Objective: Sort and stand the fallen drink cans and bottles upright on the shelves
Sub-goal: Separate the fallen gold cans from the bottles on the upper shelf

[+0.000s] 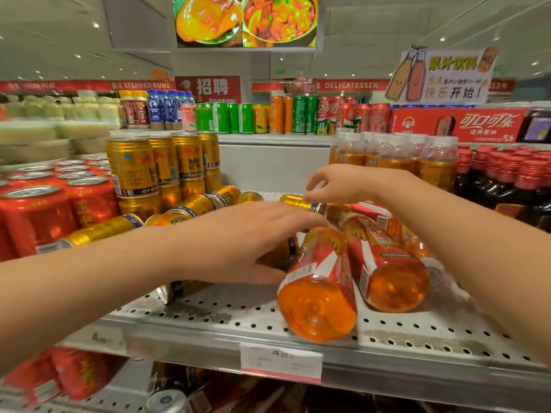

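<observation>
Left hand [238, 242] on gold can [281, 253], right hand [343, 183] pinching farther can [298, 202]

A pale ceiling [59, 40] runs overhead, dotted with small recessed lights [96, 25] that give a bright, even glow. A screen [244, 19] showing 2 food dishes hangs from it at centre. Along the far wall a red band [89, 85] carries white lettering, "STEAMED BUNS" on the left and "DELICATESSEN" on the right, with a red poster [208, 89] between. A paper sign [441, 76] with 2 cartoon bottles stands upper right. Nearer, a perforated metal shelf [238, 311] has a plain white back panel [274, 165] and a price label [280, 365] on its front edge; another perforated shelf [110, 397] lies below.
</observation>
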Demonstrator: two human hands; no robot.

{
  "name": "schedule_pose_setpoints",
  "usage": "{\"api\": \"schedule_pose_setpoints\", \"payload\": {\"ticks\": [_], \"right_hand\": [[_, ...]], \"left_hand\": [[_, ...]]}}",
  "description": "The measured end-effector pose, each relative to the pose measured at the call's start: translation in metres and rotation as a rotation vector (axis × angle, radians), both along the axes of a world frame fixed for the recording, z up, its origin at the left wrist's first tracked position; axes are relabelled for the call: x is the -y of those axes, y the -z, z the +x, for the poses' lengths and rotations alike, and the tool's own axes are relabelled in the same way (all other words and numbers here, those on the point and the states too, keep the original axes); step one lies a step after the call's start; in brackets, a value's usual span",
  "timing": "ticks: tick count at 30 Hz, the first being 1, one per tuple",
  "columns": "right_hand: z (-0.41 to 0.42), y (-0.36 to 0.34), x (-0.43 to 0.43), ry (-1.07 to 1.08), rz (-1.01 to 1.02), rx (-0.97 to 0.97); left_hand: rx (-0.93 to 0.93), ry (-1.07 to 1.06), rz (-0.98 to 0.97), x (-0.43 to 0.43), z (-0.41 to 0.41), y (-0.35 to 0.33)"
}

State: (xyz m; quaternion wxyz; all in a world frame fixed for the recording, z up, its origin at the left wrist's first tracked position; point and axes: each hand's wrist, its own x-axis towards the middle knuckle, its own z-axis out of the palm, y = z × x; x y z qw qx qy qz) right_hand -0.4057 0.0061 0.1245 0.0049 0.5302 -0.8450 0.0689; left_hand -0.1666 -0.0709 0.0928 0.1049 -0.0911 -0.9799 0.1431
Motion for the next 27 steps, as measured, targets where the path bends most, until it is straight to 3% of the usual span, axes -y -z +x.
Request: {"api": "schedule_pose_setpoints", "payload": {"ticks": [3, 7, 15, 20, 27], "right_hand": [[-0.005, 0.003, 0.014, 0.014, 0.104, -0.005], [-0.009, 0.012, 0.031, 0.017, 0.169, -0.049], [-0.001, 0.029, 0.041, -0.010, 0.105, -0.168], [0.010, 0.020, 0.033, -0.027, 0.043, -0.210], [0.038, -0.004, 0.015, -0.091, -0.094, -0.189]], "left_hand": [[-0.069, -0.152, 0.189, 0.020, 0.003, -0.010], [0.010, -0.384, 0.361, 0.039, 0.003, -0.007], [-0.018, -0.387, 0.283, 0.041, 0.009, 0.011], [-0.115, -0.312, 0.002, 0.033, 0.010, 0.016], [-0.041, -0.179, 0.045, 0.043, 0.027, 0.005]]}}
